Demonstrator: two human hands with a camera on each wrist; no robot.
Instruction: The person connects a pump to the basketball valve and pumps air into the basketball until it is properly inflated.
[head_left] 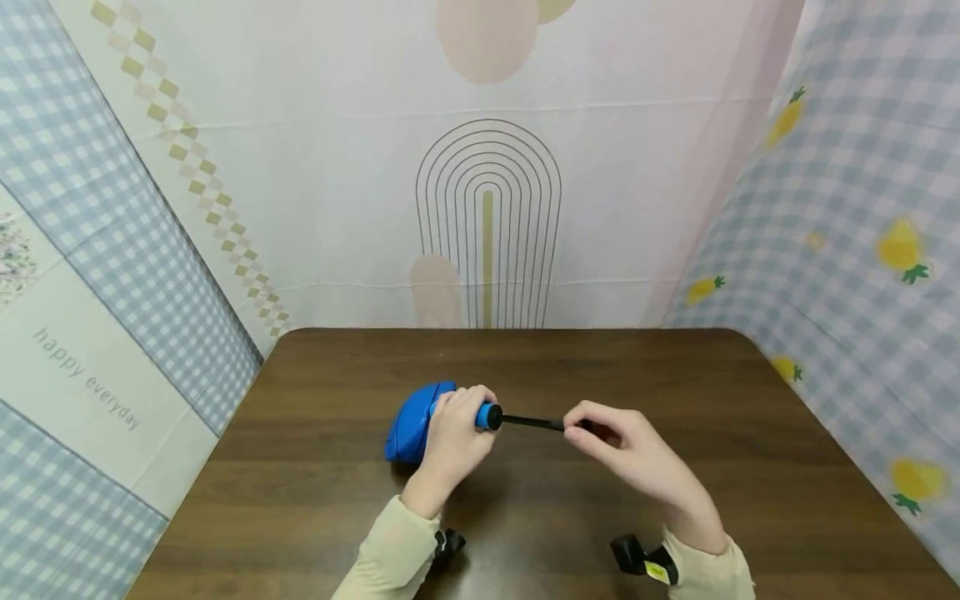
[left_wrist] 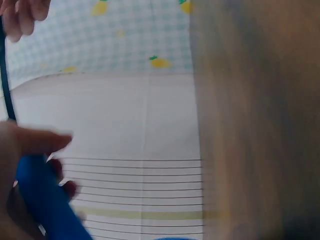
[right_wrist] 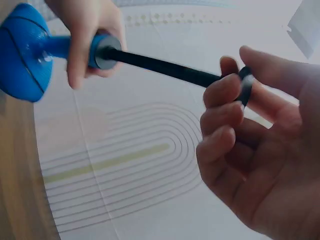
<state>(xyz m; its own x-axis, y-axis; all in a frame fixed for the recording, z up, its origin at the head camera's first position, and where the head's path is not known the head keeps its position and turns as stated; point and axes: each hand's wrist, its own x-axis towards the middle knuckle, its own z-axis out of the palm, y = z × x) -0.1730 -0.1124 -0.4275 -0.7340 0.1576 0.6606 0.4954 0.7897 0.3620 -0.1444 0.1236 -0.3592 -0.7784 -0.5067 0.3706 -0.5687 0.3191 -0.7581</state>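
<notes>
A soft, partly collapsed blue ball (head_left: 412, 427) with black seams sits at the left end of a hand pump. My left hand (head_left: 457, 437) grips the pump's blue barrel (head_left: 487, 416), whose black end cap faces right. From that cap a long black plunger rod (right_wrist: 165, 68) extends, well drawn out. At its far end, the fingers and thumb of my right hand (head_left: 633, 450) pinch the black handle (right_wrist: 246, 86), partly hidden by the fingers. In the left wrist view only part of the blue barrel (left_wrist: 42, 200) shows beside the left hand.
Under both hands lies a dark brown wooden table (head_left: 337, 517) with rounded far corners. A white patterned cloth (head_left: 337, 208) hangs behind it, with checked cloths on either side. Each wrist wears a black camera (head_left: 628, 554).
</notes>
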